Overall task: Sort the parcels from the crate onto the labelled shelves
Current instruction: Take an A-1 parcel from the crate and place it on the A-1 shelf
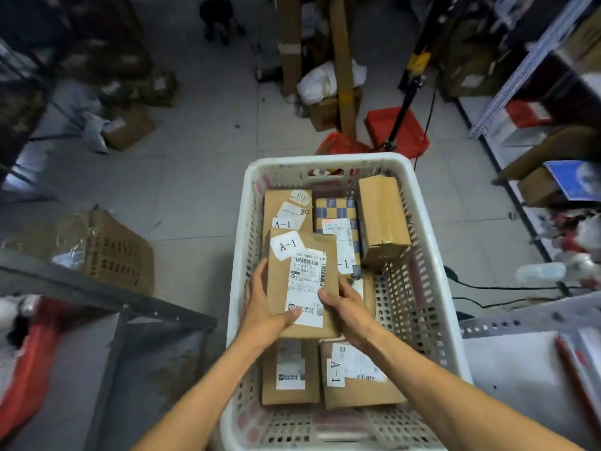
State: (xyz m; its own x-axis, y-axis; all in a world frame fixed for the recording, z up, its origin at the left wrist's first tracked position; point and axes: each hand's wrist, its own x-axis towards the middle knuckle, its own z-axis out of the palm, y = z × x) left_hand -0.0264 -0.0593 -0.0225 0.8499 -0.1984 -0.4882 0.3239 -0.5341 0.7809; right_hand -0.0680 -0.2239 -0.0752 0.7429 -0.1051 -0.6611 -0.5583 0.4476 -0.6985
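Now the step in hand looks like lifting one parcel (302, 278) out of the crate (325, 159). Both hands have it by its long sides. The left hand (265, 307) wraps the left edge with its thumb across the near end of the shipping label, and the right hand (346, 304) takes the right edge, so each grip is closed on the box. To do it well, raise it straight and level, clear of the parcels beneath, and check its sticker before turning away.

It sits mid-crate, over other parcels. It is a flat brown cardboard box with a white sticker marked A-1 at its far left corner and a printed barcode label. The shelving at right (520, 76) is too blurred for me to read any labels.
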